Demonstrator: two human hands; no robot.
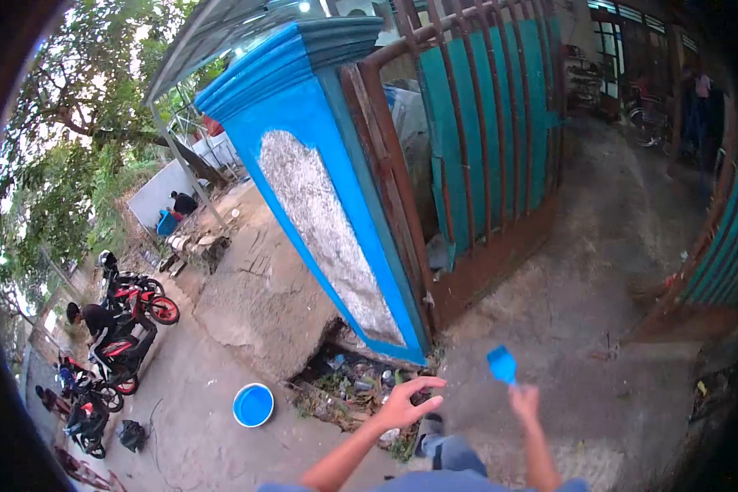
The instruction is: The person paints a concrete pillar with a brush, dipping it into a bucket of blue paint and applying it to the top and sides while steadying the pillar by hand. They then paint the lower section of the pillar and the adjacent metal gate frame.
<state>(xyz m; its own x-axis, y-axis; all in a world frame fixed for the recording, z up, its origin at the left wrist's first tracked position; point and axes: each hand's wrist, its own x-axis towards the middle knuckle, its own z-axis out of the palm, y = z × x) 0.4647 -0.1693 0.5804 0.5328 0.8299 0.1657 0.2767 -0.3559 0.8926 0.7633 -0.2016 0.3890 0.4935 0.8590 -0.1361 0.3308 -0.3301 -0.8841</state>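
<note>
In the head view my right hand (pixel 525 402) is closed around the handle of a paintbrush (pixel 502 364), whose head is coated in blue and points up. My left hand (pixel 410 402) is held out with its fingers apart and nothing in it, near the foot of the gate pillar (pixel 291 107). Bright blue paint covers the pillar's cap and borders, while its inset panel (pixel 328 230) is rough whitish grey. On the ground to the left stands a white-rimmed bucket of blue paint (pixel 253 405), apart from both hands.
A gap with litter and plants (pixel 361 381) lies at the pillar's foot beside a concrete slab (pixel 262 303). A brown and green gate (pixel 492 131) adjoins the pillar. Several motorcycles (pixel 123 344) and a person (pixel 97 321) are at left; another person (pixel 184 203) is farther back.
</note>
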